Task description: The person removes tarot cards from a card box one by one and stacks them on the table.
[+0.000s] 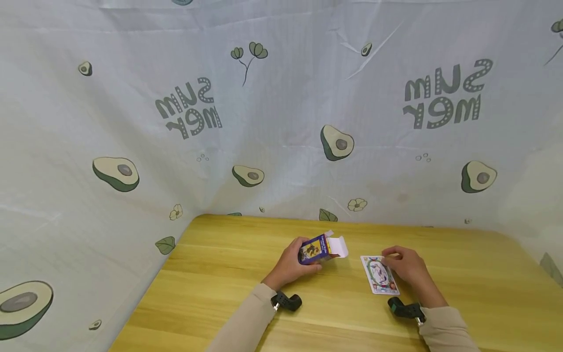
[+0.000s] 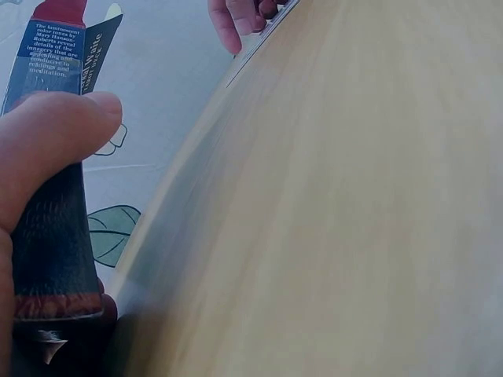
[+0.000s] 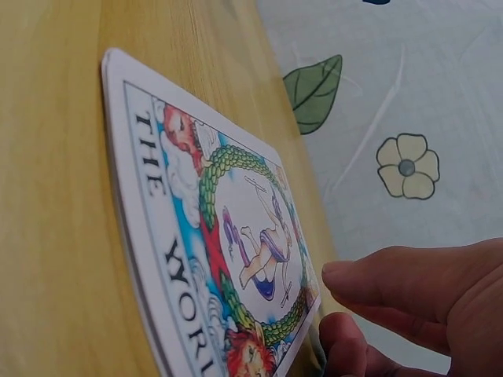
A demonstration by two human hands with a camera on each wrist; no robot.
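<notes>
Violet-blue cardboard is the material of the box point(image 1: 310, 250) that the left grip point(image 1: 288, 266) holds firmly, with the thumb along one narrow side and the other fingers bent round the opposite side. From this grip the long axis of the box points to the right, slightly upward in the head view, and its white flap point(image 1: 338, 247) stands out at the end which faces the right grip point(image 1: 406, 266). Further right, on the bench point(image 1: 246, 234), lies a picture card point(image 1: 379, 275), face up; its edge looks thick, so I judge it may be a small stack. It is well apart from the left grip but just beside the right one, on its left, with the long axis running away from the person and a little slanted. The right grip is therefore the nearer; its thumb and forefinger are loosely bent and parted at the far right corner, clasping nothing that I can see, and whether they touch I cannot tell. As for writing, mirrored "Summer" is printed on the cloth point(image 1: 281, 98) beyond both grips; the box shows "Waite" and a text beginning "The luminescent color tones by Mary Hanson-Roberts"; the card reads "THE WORL", the rest cut off.
</notes>
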